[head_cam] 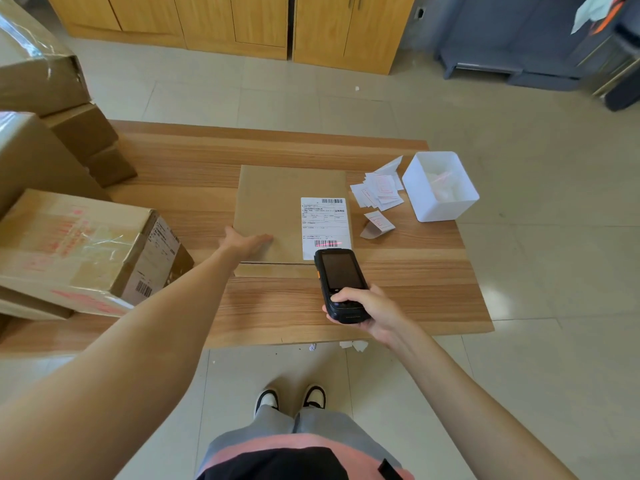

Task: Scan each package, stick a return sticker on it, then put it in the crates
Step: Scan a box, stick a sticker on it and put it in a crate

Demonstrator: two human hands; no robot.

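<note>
Stage: we are scanning the flat package [277, 202] at frame centre on the tabletop [398, 289] | left hand [247, 242] lying flat on it, fingers straight | right hand [367, 310] clamping the scanner [337, 282], red line crossing the label [325, 226] | stickers [379, 190] right of it, waiting | sticking and crating are remaining; no crate showing.

Brown package [277, 209], white label [323, 225], red scan line; black scanner [341, 284]; white tub [446, 202]; woodgrain table [415, 289].

A package [277, 209] lies flat on the surface [433, 289], just beyond the right grip [367, 310] holding the scanner [341, 284]. Stickers [379, 190] and a tub [440, 185] sit beyond and right of it. Boxes [79, 247] are stacked left of the left grip [247, 242], which rests on the package.
</note>
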